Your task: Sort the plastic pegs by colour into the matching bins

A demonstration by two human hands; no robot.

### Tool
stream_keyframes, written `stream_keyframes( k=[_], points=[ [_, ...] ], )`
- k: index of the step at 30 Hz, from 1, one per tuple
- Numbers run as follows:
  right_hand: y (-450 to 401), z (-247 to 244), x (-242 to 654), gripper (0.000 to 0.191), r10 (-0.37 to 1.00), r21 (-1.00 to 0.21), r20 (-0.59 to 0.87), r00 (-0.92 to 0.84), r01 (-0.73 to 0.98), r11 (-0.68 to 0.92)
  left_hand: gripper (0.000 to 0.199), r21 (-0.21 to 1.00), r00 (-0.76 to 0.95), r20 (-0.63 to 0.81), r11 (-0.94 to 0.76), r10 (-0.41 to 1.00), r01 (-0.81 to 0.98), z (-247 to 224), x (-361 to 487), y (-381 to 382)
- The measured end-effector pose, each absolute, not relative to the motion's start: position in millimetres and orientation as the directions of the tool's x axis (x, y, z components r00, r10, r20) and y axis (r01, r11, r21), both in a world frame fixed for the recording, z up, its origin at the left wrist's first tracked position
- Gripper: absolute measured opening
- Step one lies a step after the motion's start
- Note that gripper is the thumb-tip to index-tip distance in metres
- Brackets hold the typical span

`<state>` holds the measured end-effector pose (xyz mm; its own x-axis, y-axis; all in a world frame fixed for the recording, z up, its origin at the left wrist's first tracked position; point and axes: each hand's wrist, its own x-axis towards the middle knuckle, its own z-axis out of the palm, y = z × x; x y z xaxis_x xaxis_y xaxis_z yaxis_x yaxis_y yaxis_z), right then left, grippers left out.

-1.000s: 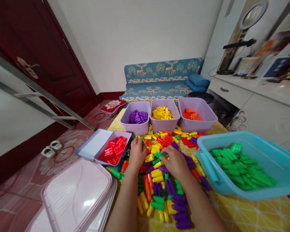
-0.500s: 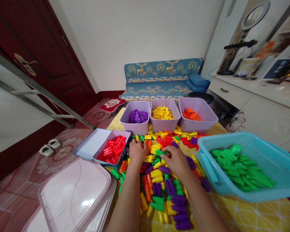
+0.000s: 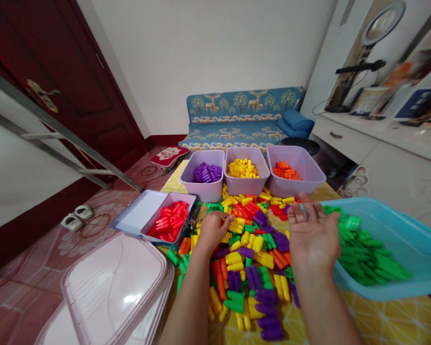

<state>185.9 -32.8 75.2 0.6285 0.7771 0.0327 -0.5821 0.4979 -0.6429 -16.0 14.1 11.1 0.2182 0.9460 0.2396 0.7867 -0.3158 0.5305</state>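
Loose plastic bullet-shaped toy pieces (image 3: pixel 234 258) in yellow, green, purple, orange and red cover the middle of the table. My left hand (image 3: pixel 213 231) is low over this pile, fingers curled and drawn together; what they grip, if anything, is hidden. My right hand (image 3: pixel 314 235) is turned palm up with fingers apart and nothing on the palm. It is at the left rim of a blue bin (image 3: pixel 384 208), overlapping that rim in view. Inside the bin lies a heap of green pieces (image 3: pixel 371 256).
Three lilac bins at the back hold purple (image 3: pixel 206 172), yellow (image 3: pixel 242 168) and orange pieces (image 3: pixel 285 171). An open case (image 3: pixel 136 213) with red pieces (image 3: pixel 169 220) stands left. Pale lids (image 3: pixel 118 282) lie at the front left. A ladder (image 3: pixel 57 127) leans beyond.
My right hand has moved right from the green pieces in the pile to the blue bin, turning palm up and opening. My left hand has shifted slightly right and nearer me.
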Motion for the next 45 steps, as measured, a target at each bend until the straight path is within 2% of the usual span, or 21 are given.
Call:
stream_keyframes(
  k=[2, 5, 7, 9, 11, 14, 18, 23, 30, 40, 45],
  points=[
    [-31.7, 71.7, 186.6, 0.034, 0.803, -0.637, 0.02, 0.595, -0.612, 0.469, 0.032, 0.618, 0.191, 0.243, -0.303, 0.951, 0.726, 12.5, -16.9, 12.7],
    [-29.9, 65.5, 181.3, 0.04, 0.855, -0.676, 0.002, 0.518, -0.63, 0.383, 0.03, 0.714, 0.119, 0.332, -0.332, 0.936, 0.616, 13.5, -19.2, 13.2],
    [-29.1, 62.5, 176.9, 0.041, 0.88, -0.693, -0.033, 0.474, -0.645, 0.321, 0.028, 0.708, 0.026, 0.412, -0.338, 0.911, 0.62, 12.4, -21.1, 15.4],
    [-28.6, 61.2, 173.7, 0.038, 0.886, -0.69, -0.065, 0.459, -0.662, 0.292, 0.029, 0.642, -0.056, 0.456, -0.284, 0.888, 0.712, 8.5, -22.8, 18.5],
    [-28.7, 61.1, 171.6, 0.037, 0.888, -0.686, -0.078, 0.454, -0.67, 0.282, 0.042, 0.561, -0.085, 0.404, -0.173, 0.911, 0.81, 2.4, -23.6, 21.7],
    [-28.9, 61.2, 169.8, 0.038, 0.891, -0.697, -0.069, 0.448, -0.661, 0.279, 0.057, 0.483, -0.064, 0.226, -0.055, 0.972, 0.874, -6.5, -23.4, 25.1],
    [-28.0, 58.7, 168.5, 0.038, 0.892, -0.714, -0.069, 0.447, -0.647, 0.269, 0.045, 0.438, -0.025, 0.183, -0.059, 0.983, 0.897, -8.4, -23.8, 26.7],
    [-27.0, 57.3, 165.7, 0.039, 0.9, -0.717, -0.077, 0.43, -0.651, 0.25, 0.027, 0.47, -0.023, 0.184, -0.067, 0.983, 0.88, -3.3, -26.4, 26.0],
    [-27.8, 59.1, 164.1, 0.04, 0.897, -0.74, -0.076, 0.436, -0.627, 0.242, 0.048, 0.426, -0.024, 0.051, 0.0, 0.998, 0.905, -2.4, -26.0, 27.5],
    [-27.8, 58.8, 159.7, 0.037, 0.886, -0.737, -0.087, 0.456, -0.627, 0.251, 0.043, 0.411, -0.07, -0.09, 0.101, 0.993, 0.906, 15.7, -29.8, 35.4],
    [-29.1, 59.4, 156.8, 0.037, 0.885, -0.754, -0.069, 0.46, -0.605, 0.256, 0.044, 0.399, -0.103, -0.114, 0.141, 0.988, 0.906, 17.1, -25.7, 33.3]
  ],
)
